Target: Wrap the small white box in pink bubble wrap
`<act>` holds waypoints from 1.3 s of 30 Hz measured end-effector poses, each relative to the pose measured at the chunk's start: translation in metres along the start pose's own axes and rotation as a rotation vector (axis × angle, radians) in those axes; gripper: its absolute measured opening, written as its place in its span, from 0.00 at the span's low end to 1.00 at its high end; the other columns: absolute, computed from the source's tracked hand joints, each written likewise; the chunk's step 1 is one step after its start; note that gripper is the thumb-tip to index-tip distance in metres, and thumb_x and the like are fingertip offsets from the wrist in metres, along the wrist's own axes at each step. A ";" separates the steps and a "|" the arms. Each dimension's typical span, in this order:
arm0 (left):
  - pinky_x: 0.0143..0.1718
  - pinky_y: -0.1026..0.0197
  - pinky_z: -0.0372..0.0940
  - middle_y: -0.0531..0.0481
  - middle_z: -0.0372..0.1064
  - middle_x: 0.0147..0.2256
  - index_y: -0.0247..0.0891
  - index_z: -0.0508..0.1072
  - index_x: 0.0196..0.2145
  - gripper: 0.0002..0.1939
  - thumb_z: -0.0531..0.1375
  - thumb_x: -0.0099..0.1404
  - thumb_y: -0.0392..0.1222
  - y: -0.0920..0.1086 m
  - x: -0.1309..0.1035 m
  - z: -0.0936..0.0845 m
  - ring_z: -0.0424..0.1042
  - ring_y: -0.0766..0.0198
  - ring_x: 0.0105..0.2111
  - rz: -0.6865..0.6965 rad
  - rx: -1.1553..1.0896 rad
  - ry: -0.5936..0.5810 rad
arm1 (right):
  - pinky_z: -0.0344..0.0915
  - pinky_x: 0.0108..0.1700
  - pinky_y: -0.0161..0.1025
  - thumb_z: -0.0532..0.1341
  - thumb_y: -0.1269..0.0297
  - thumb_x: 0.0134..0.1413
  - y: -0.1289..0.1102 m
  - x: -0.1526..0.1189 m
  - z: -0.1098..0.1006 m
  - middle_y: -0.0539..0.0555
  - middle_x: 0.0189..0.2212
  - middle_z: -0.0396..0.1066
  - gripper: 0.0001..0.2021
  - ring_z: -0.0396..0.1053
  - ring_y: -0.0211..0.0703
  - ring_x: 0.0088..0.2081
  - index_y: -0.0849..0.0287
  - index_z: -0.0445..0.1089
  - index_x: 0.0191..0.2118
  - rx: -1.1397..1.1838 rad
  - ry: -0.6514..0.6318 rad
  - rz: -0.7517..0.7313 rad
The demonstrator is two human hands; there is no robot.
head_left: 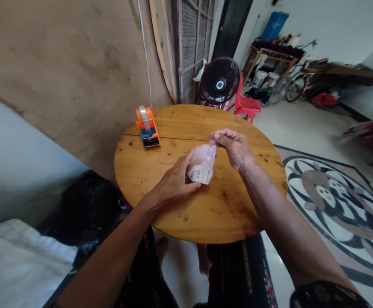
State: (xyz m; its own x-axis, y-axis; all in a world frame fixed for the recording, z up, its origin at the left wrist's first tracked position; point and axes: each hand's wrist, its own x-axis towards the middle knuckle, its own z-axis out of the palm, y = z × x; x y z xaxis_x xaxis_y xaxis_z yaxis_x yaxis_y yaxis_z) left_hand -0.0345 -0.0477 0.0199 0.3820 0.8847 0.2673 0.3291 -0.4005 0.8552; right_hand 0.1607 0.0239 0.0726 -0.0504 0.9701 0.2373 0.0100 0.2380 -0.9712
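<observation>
The bag (pixel 205 156) rests near the middle of the counter (pixel 228 209), its packed near end showing a barcode (pixel 198 173). The left grip (pixel 175 177) clasps the bag's left side and near edge; the right grip (pixel 237 147) looks to pinch the far right corner. To work that edge well, the left should brace the packed end without crushing it, while the right tugs lightly with 2 fingertips, since the film looks thin and could tear. The tape (pixel 145 119) stands well apart, toward the far left.
</observation>
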 end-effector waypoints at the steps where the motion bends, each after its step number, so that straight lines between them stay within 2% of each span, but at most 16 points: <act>1: 0.56 0.42 0.62 0.38 0.60 0.60 0.44 0.48 0.67 0.48 0.66 0.53 0.39 0.000 0.000 0.000 0.65 0.47 0.56 0.001 -0.007 -0.005 | 0.66 0.39 0.38 0.67 0.62 0.45 0.001 0.005 0.001 0.49 0.26 0.74 0.05 0.70 0.36 0.29 0.58 0.73 0.28 0.004 0.007 0.000; 7: 0.57 0.43 0.62 0.40 0.59 0.60 0.46 0.48 0.67 0.47 0.65 0.55 0.40 -0.001 0.000 -0.003 0.63 0.47 0.58 0.003 0.069 -0.008 | 0.68 0.38 0.37 0.64 0.66 0.48 0.004 0.037 -0.001 0.50 0.29 0.75 0.03 0.71 0.36 0.30 0.58 0.71 0.26 0.051 0.066 0.029; 11: 0.62 0.46 0.57 0.44 0.56 0.62 0.46 0.52 0.65 0.41 0.63 0.57 0.39 -0.002 0.002 -0.006 0.59 0.50 0.61 0.089 0.195 -0.033 | 0.67 0.37 0.36 0.62 0.68 0.48 0.004 0.055 -0.004 0.50 0.28 0.75 0.03 0.70 0.35 0.29 0.58 0.70 0.26 0.014 0.094 0.044; 14: 0.63 0.48 0.56 0.43 0.55 0.63 0.43 0.56 0.64 0.39 0.64 0.57 0.41 -0.004 0.003 -0.007 0.56 0.51 0.62 0.098 0.255 -0.061 | 0.65 0.34 0.34 0.60 0.70 0.48 0.007 0.068 -0.005 0.49 0.25 0.73 0.05 0.68 0.34 0.27 0.59 0.69 0.24 -0.042 0.122 0.077; 19: 0.63 0.49 0.57 0.42 0.54 0.63 0.41 0.60 0.62 0.33 0.61 0.59 0.42 -0.007 0.002 -0.006 0.57 0.52 0.62 0.068 0.293 -0.070 | 0.63 0.31 0.33 0.59 0.70 0.47 0.027 0.085 -0.012 0.48 0.23 0.71 0.03 0.65 0.33 0.24 0.60 0.68 0.24 -0.097 0.100 0.185; 24: 0.62 0.49 0.57 0.41 0.55 0.63 0.40 0.60 0.61 0.31 0.59 0.59 0.39 -0.009 0.003 -0.006 0.57 0.53 0.62 0.075 0.300 -0.078 | 0.62 0.30 0.31 0.58 0.67 0.47 0.046 0.091 -0.027 0.51 0.27 0.73 0.04 0.67 0.33 0.26 0.60 0.67 0.28 -0.054 0.192 0.318; 26: 0.62 0.49 0.57 0.41 0.55 0.63 0.40 0.61 0.61 0.31 0.59 0.59 0.38 -0.010 0.003 -0.006 0.58 0.52 0.62 0.076 0.297 -0.075 | 0.60 0.29 0.31 0.58 0.66 0.46 0.044 0.088 -0.033 0.51 0.29 0.73 0.04 0.68 0.33 0.27 0.60 0.67 0.29 -0.068 0.273 0.270; 28: 0.62 0.48 0.57 0.41 0.55 0.63 0.40 0.61 0.60 0.31 0.59 0.59 0.38 -0.011 0.003 -0.006 0.57 0.52 0.62 0.074 0.296 -0.067 | 0.60 0.29 0.31 0.59 0.64 0.46 0.036 0.080 -0.036 0.50 0.30 0.73 0.04 0.68 0.33 0.27 0.59 0.67 0.29 -0.090 0.360 0.152; 30: 0.63 0.49 0.57 0.41 0.54 0.63 0.40 0.61 0.60 0.31 0.59 0.59 0.38 -0.011 0.002 -0.006 0.57 0.52 0.63 0.075 0.294 -0.064 | 0.60 0.29 0.32 0.61 0.59 0.47 0.025 0.065 -0.034 0.49 0.29 0.72 0.07 0.67 0.33 0.26 0.57 0.67 0.30 -0.123 0.372 0.012; 33: 0.63 0.49 0.57 0.41 0.54 0.64 0.39 0.62 0.60 0.31 0.59 0.59 0.37 -0.009 0.002 -0.006 0.57 0.53 0.63 0.072 0.297 -0.064 | 0.63 0.31 0.36 0.62 0.53 0.48 0.012 0.035 -0.024 0.48 0.24 0.69 0.12 0.64 0.35 0.24 0.56 0.68 0.29 -0.207 0.229 -0.138; 35: 0.63 0.48 0.57 0.40 0.54 0.64 0.38 0.62 0.60 0.31 0.59 0.59 0.38 -0.007 0.002 -0.005 0.57 0.52 0.62 0.070 0.306 -0.059 | 0.63 0.31 0.38 0.63 0.50 0.47 0.011 0.016 -0.013 0.49 0.24 0.69 0.14 0.64 0.37 0.24 0.57 0.68 0.29 -0.324 0.093 -0.128; 37: 0.62 0.48 0.57 0.40 0.55 0.63 0.38 0.62 0.60 0.30 0.59 0.58 0.38 -0.005 0.002 -0.004 0.58 0.51 0.62 0.074 0.316 -0.051 | 0.62 0.32 0.38 0.62 0.48 0.49 0.012 0.003 -0.001 0.51 0.25 0.70 0.15 0.65 0.39 0.26 0.57 0.70 0.31 -0.596 0.018 -0.112; 39: 0.62 0.48 0.58 0.40 0.56 0.63 0.38 0.62 0.60 0.30 0.59 0.59 0.38 -0.003 0.002 -0.003 0.59 0.52 0.62 0.087 0.326 -0.048 | 0.62 0.36 0.41 0.63 0.49 0.48 0.013 -0.003 0.010 0.55 0.32 0.73 0.16 0.69 0.44 0.31 0.57 0.72 0.36 -0.905 0.015 -0.113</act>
State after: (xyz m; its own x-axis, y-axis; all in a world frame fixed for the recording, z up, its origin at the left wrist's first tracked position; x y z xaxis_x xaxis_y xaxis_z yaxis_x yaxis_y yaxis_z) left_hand -0.0376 -0.0437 0.0192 0.4583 0.8345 0.3058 0.5491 -0.5364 0.6409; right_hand 0.1511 0.0237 0.0586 -0.0857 0.9379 0.3360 0.7860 0.2709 -0.5557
